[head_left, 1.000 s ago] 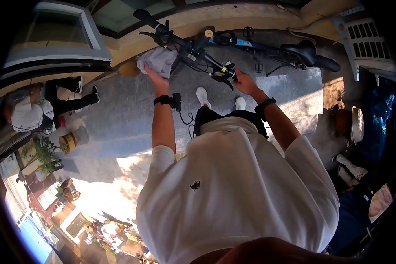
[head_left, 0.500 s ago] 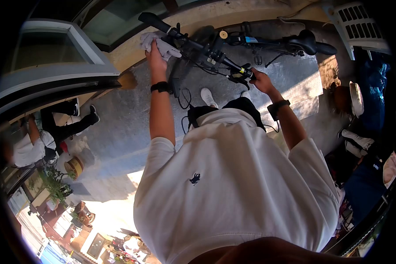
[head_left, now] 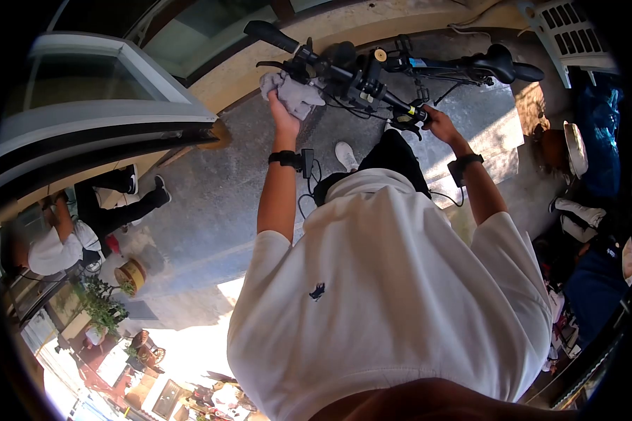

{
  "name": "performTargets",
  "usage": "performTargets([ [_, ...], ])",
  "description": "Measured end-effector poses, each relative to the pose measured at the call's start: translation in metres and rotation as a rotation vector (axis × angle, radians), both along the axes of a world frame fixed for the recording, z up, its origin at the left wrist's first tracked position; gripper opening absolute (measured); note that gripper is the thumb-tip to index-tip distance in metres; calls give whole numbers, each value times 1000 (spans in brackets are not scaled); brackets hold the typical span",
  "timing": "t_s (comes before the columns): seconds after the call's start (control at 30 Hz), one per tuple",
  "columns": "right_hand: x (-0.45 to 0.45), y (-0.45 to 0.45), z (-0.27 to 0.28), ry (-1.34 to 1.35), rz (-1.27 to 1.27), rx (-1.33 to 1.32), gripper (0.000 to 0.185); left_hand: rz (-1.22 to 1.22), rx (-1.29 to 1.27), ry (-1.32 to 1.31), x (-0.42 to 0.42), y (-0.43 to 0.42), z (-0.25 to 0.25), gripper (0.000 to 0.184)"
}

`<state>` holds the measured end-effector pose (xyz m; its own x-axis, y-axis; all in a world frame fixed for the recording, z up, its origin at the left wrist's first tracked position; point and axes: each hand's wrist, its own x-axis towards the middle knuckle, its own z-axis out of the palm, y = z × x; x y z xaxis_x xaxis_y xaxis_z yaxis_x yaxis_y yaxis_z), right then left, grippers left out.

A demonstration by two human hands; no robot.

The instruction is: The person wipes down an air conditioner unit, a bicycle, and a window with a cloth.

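A black bicycle (head_left: 435, 64) stands along the wall, its handlebar (head_left: 340, 72) reaching toward the upper left. My left hand (head_left: 282, 116) is closed on a crumpled light grey cloth (head_left: 298, 97), just below the left grip and brake lever. At the other end of the bar, my right hand (head_left: 439, 123) is wrapped round the right grip, near a yellow band (head_left: 414, 112). Both wrists wear black straps, with cables hanging from them.
An open window frame (head_left: 112, 105) juts out at the left. Below it a person (head_left: 56, 245) sits near a potted plant (head_left: 98, 302). A white outdoor unit (head_left: 569, 35), a round basin (head_left: 576, 149) and another person's legs (head_left: 579, 217) are at the right.
My left hand went up with the cloth, then came down a little beside the left grip. The handlebar and both hands now appear further right, as the view shifted. My right hand stayed on its grip.
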<state>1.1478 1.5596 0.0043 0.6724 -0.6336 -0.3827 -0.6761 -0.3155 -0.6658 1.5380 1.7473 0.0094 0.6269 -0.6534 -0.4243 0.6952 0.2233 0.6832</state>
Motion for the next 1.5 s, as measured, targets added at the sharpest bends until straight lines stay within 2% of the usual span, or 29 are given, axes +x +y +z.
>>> performTargets([
  [0.1,-2,1,1,3,4,-18,65,117,-90,36,14,11,20,53],
  [0.2,1,3,11,76,19,-20,69,84,-143,47,30,3,34,50],
  [0.33,1,4,7,82,15,-23,69,12,-56,-7,44,-18,26,42],
  [0.47,-3,0,-8,47,0,-44,69,146,-26,-26,39,-31,14,39],
  [0.53,-3,2,-2,53,35,-50,68,59,44,-134,44,-25,8,40],
  [0.6,-3,1,-2,23,37,-62,57,2,64,-161,50,-18,7,39],
  [0.67,-2,-3,-2,38,73,-58,56,-50,83,-195,58,-11,10,39],
  [0.73,-3,-5,-3,51,110,-60,54,-255,186,-241,69,-6,17,43],
  [0.77,-4,-4,-5,22,77,-33,53,-242,183,-243,76,-3,17,43],
  [0.83,-3,-3,-4,-22,33,8,52,-500,332,-468,86,2,19,47],
  [0.87,-3,-4,-3,-23,45,6,52,-487,333,-467,84,6,18,47],
  [0.93,-3,-4,-1,-13,80,-45,53,-564,367,-300,65,10,39,51],
  [1.0,-1,-3,-2,-32,76,-39,54,-519,313,-253,59,11,26,50],
  [1.07,1,0,5,47,75,-73,52,-305,159,-117,54,7,15,58],
  [1.1,-2,0,2,44,72,-79,52,-307,154,-121,50,2,19,58],
  [1.17,-4,-2,-3,21,73,-69,51,-111,20,15,45,-7,28,56],
  [1.3,-3,2,-4,5,60,-125,52,-77,8,100,41,-27,23,46],
  [1.43,-3,0,-4,28,67,-114,53,-178,3,-39,39,-28,16,39],
  [1.5,-2,2,-3,22,64,-156,53,-42,70,-120,32,-30,19,35],
])
